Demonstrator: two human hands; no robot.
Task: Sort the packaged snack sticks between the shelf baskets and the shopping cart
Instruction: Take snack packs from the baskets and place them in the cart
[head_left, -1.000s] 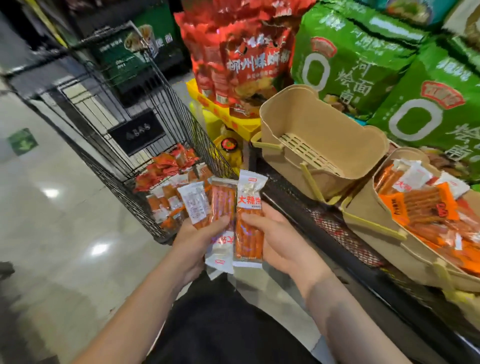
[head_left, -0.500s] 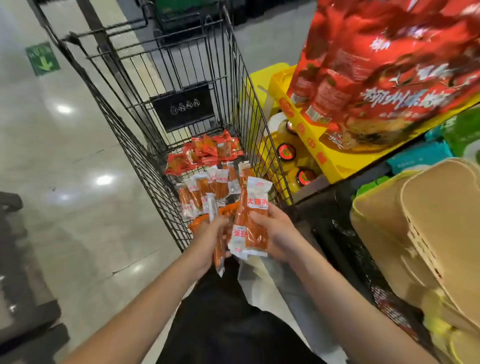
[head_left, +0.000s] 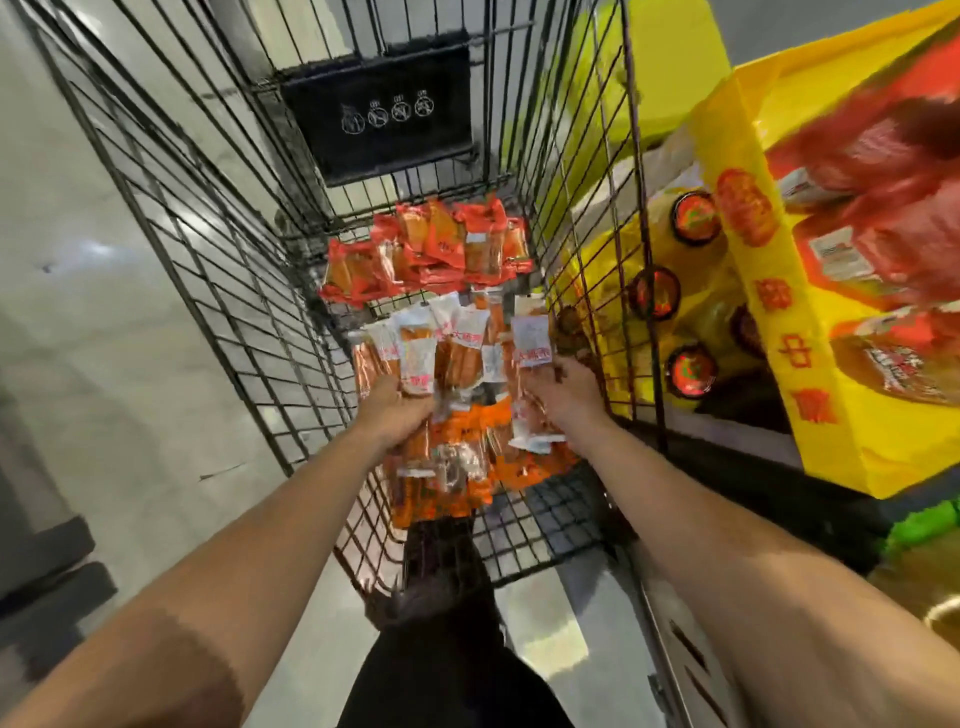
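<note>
Inside the wire cart (head_left: 218, 270), both hands (head_left: 397, 410) (head_left: 563, 392) grip snack packets (head_left: 530, 364).

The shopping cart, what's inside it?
The shopping cart holds red packets at the far end and white-topped snack sticks nearer. Both hands cover some packs.

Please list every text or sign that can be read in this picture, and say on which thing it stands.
"中": yellow box, one of its red characters; the others are blurred.
Four round pictogram signs, no words: black plate on the cart.
Red print on the snack packs: too blurred.
Red bags: labels unreadable.
</note>
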